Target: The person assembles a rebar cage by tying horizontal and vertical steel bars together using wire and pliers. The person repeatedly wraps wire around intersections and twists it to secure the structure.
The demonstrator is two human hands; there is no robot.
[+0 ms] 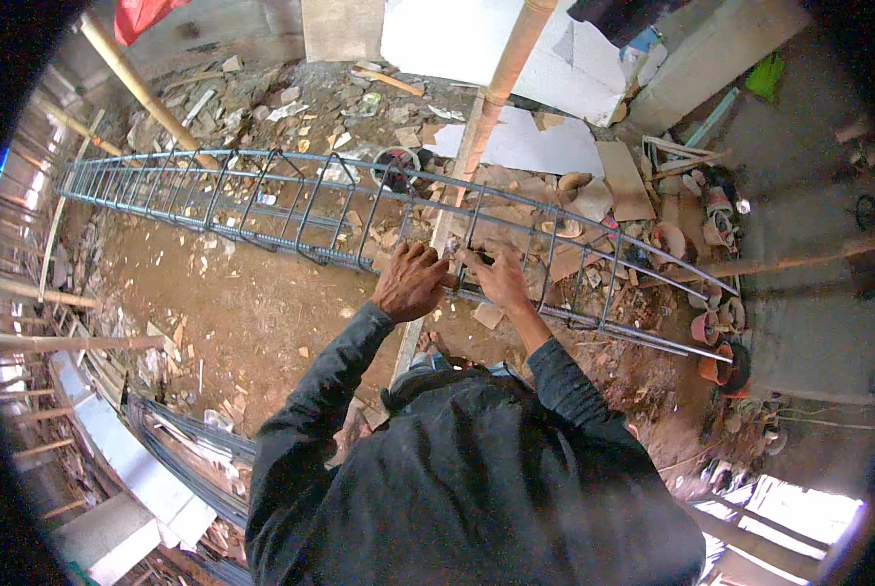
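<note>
A long cage of steel rebar [555,208], with stirrups spaced along its bars, stretches across in front of me, raised above the ground. My left hand [410,281] is at the near side of the cage, fingers curled down by its near bars. Just right of it, my right hand [499,276] has its fingers bent together beside a stirrup, pointing toward the left hand. Whatever lies between the fingers of either hand is hidden or too small to name. A narrow wooden plank [410,344] runs beneath the cage, between my hands.
Bamboo poles [145,88] slant up at the far left. White boards [555,146] and rubble [291,98] lie beyond the cage. Buckets [716,363] stand by the cage's right end. A bundle of dark rods [188,435] lies at lower left.
</note>
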